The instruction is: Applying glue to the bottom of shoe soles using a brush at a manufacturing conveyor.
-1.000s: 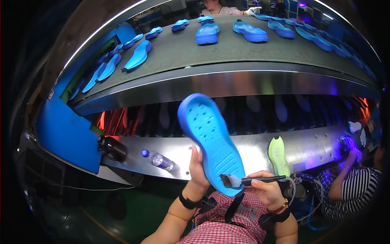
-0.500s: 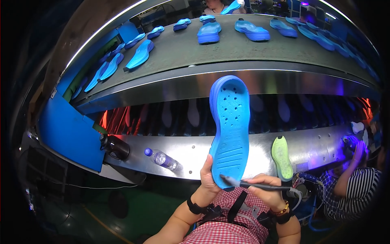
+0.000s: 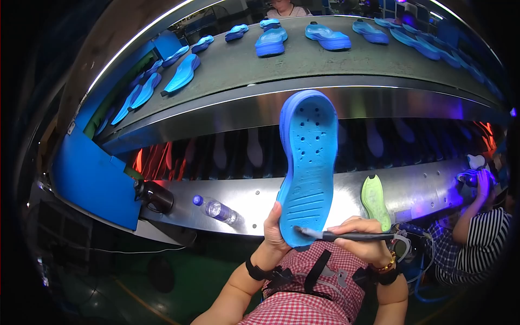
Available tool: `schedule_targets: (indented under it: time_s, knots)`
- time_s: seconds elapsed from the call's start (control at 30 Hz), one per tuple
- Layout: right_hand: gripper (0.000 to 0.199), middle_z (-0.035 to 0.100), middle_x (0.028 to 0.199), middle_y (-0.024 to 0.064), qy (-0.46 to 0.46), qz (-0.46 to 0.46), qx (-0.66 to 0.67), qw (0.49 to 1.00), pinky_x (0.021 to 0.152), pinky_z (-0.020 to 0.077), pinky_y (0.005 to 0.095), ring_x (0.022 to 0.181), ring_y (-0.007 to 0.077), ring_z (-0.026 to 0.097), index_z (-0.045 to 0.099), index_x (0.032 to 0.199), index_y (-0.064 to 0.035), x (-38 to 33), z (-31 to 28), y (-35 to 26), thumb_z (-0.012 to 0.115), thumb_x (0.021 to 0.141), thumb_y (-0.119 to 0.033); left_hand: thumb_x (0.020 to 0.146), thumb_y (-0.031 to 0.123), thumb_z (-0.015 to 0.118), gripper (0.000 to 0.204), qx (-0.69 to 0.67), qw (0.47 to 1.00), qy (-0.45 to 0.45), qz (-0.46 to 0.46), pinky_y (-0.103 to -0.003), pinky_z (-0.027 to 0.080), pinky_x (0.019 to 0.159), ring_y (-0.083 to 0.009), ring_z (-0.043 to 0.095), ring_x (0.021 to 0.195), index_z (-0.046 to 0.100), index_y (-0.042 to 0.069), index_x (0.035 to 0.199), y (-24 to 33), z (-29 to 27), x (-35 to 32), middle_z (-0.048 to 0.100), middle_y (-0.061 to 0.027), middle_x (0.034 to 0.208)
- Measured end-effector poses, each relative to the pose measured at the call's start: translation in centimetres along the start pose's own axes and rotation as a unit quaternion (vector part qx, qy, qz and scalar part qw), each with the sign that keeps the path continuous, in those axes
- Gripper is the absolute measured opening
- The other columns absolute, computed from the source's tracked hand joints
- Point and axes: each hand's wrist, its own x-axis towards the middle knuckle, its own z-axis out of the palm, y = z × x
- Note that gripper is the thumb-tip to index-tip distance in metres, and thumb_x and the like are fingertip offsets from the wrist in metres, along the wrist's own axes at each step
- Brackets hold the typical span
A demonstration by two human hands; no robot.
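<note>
In my left hand (image 3: 275,230) is a large blue shoe sole (image 3: 310,168), held by its lower left edge with the thumb on the rim. The sole stands nearly upright, its inner face with small holes and ridges turned to me. My right hand (image 3: 362,238) grips a brush (image 3: 328,235) with a dark handle and a tube at its rear end. The bristles lie against the sole's lower end, close to my left fingers. Right of the sole, a pale green insole-shaped piece (image 3: 374,200) rests on the metal ledge.
Beyond the metal ledge (image 3: 249,206), a conveyor belt (image 3: 227,65) carries several blue soles (image 3: 183,73). A clear bottle (image 3: 216,210) and a dark flask (image 3: 156,195) are on the ledge at left. A co-worker in striped sleeves (image 3: 485,238) works at right; another person (image 3: 287,10) is across the belt.
The sole now appears slightly higher, and my right hand with the brush has shifted a little right and up. The sole in the far person's hand is out of sight.
</note>
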Motion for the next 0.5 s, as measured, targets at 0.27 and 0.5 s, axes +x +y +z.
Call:
schedule_targets:
  time_s: [0.27,0.5]
  knots:
    - [0.023,0.067,0.088,0.0106,-0.089,-0.043,0.001,0.995,0.066,0.0500,0.0274,0.073,0.0199,0.064,0.067,0.093,-0.0038,-1.2,0.6,-1.1,0.070,0.071,-0.006,0.082,0.049,0.051,0.071,0.074,0.995,-0.031,-0.066,-0.043,0.044,0.092,-0.0301,0.054,0.105,0.033,0.000,0.130,0.7,-0.3,-0.4,0.051,-0.0196,0.119]
    - [0.024,0.065,0.096,0.0124,-0.179,-0.037,-0.013,0.983,0.077,0.0509,0.0308,0.087,0.0231,0.064,0.062,0.100,-0.0024,-2.1,-1.0,-3.6,0.064,0.076,0.000,0.090,0.031,0.045,0.055,0.019,0.974,-0.033,-0.222,-0.040,0.046,0.090,-0.0277,0.055,0.105,0.030,0.001,0.133,0.9,1.0,-1.6,0.049,-0.0201,0.122]
